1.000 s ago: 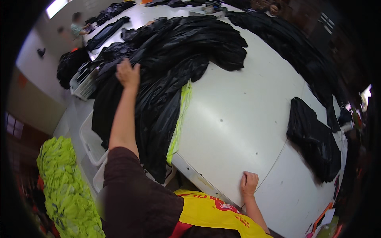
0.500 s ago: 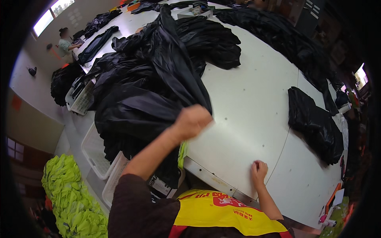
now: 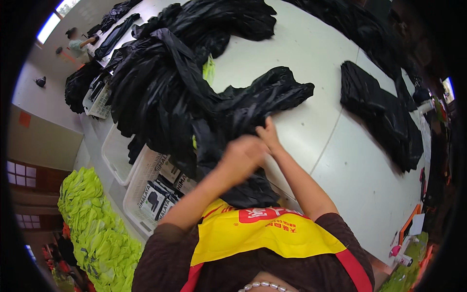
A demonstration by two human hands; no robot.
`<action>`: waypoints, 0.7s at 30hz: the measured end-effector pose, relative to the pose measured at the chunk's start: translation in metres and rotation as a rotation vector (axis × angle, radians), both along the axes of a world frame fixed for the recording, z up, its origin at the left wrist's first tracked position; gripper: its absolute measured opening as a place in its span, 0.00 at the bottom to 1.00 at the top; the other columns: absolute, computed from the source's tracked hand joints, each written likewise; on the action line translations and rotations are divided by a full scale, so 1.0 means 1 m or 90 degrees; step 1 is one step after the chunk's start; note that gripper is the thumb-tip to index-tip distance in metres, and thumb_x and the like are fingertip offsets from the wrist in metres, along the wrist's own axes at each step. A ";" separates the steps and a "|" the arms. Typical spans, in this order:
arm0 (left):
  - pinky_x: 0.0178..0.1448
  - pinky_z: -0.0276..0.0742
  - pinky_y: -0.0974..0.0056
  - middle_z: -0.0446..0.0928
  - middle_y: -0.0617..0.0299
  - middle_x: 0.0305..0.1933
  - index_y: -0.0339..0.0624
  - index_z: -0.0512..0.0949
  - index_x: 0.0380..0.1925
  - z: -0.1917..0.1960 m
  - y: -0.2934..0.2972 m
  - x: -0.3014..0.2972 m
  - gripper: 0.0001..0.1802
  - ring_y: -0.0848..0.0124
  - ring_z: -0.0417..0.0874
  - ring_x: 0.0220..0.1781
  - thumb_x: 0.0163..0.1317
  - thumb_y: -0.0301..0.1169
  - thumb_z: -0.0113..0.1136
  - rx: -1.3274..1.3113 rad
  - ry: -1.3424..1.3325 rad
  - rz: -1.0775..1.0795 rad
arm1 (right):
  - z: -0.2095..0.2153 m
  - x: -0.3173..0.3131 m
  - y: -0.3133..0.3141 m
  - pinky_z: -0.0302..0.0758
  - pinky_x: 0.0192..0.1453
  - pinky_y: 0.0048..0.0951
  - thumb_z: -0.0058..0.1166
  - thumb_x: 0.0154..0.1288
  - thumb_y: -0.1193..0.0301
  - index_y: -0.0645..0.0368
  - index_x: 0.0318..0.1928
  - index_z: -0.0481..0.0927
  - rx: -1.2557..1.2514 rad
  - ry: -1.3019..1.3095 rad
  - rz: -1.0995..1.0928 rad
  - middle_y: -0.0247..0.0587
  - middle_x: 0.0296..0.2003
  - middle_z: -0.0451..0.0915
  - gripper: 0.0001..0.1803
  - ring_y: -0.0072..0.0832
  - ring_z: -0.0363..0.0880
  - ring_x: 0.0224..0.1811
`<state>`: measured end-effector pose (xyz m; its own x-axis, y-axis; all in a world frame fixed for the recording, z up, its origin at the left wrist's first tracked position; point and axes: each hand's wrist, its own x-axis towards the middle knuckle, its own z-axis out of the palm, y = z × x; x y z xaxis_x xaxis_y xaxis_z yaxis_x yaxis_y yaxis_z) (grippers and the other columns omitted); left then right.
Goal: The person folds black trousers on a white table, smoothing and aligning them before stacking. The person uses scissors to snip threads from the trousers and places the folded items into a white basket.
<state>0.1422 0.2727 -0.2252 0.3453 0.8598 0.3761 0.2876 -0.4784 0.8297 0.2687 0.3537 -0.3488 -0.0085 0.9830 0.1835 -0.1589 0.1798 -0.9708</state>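
A shiny black garment (image 3: 248,104) lies crumpled over the near part of the white table, one end spread toward the right and another hanging over the front edge against my apron. My left hand (image 3: 244,156) is over its near part, the fingers smeared by motion. Just beyond and to the right, my right hand (image 3: 269,136) pinches the garment's near edge, with fingertips partly hidden by the cloth. Behind it, a large heap of similar black garments (image 3: 151,82) covers the table's left side. A bit of lime-yellow cloth (image 3: 208,69) peeks out between them.
White plastic baskets (image 3: 127,202) stand below the table's left edge, one holding printed packets. Lime-yellow garments (image 3: 97,228) are piled at lower left. Folded black garments (image 3: 377,109) rest on the right of the white table (image 3: 321,160). A person (image 3: 78,45) works far left.
A black garment has come from the heap toward me and now lies across the near table. My right hand has moved left and forward to it; my view has shifted.
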 end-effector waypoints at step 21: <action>0.53 0.67 0.72 0.74 0.64 0.47 0.37 0.68 0.52 -0.108 -0.193 -0.002 0.14 0.76 0.73 0.48 0.67 0.27 0.44 -0.292 -0.434 0.349 | 0.031 0.114 -0.220 0.71 0.53 0.29 0.41 0.65 0.59 0.59 0.46 0.77 -0.304 -0.169 0.436 0.44 0.48 0.77 0.19 0.33 0.76 0.48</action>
<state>0.1407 0.0799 -0.3330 -0.3117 0.9481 -0.0632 -0.2352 -0.0125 0.9719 0.3829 0.1337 -0.3173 -0.6087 0.7179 -0.3378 0.1587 -0.3069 -0.9384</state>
